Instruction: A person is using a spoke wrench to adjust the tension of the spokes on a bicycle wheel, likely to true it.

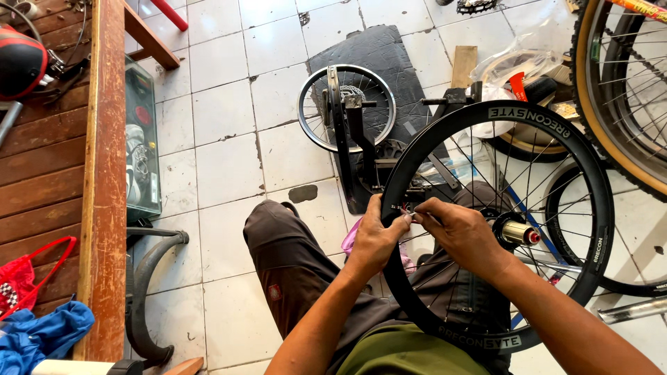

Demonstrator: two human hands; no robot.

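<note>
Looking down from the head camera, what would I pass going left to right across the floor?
Red bag → wooden beam → clear parts box → small wheel in its stand → left hand → right hand → black rim's hub → tan-walled tyre.

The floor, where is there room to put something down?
Bare white tiles lie between the wooden bench and the black mat with the small wheel. It is crowded on the right, around the big black wheel both hands work on.
</note>
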